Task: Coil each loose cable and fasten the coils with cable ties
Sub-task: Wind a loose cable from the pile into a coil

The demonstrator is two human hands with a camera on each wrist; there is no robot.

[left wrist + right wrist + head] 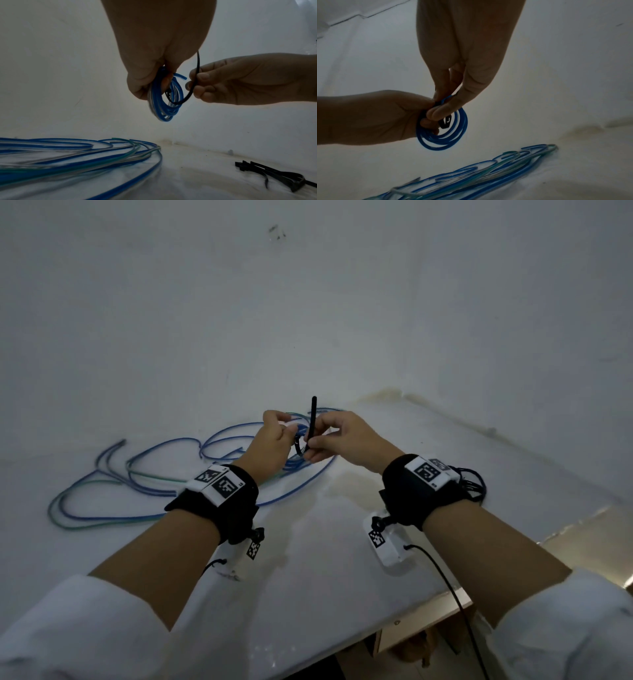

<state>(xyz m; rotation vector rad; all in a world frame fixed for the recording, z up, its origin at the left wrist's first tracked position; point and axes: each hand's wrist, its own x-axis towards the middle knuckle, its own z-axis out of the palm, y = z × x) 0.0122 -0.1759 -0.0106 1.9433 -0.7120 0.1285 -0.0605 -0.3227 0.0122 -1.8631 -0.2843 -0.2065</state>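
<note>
Left hand [154,44] gripped blue coil [164,100]; right hand [248,79] pinched black tie [193,86] looped through it. Loose cables [144,474] lay left of hands, spare ties [274,174] right, table edge [428,604] below right wrist.

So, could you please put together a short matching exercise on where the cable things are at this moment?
Things:
1. blue coil
2. black cable tie
3. spare cable ties
4. loose cables

Places:
A. spread out on the white table
B. gripped in the left hand
C. bundled on the table, untouched
D. pinched by the right hand

Pairs: 1-B, 2-D, 3-C, 4-A
</note>
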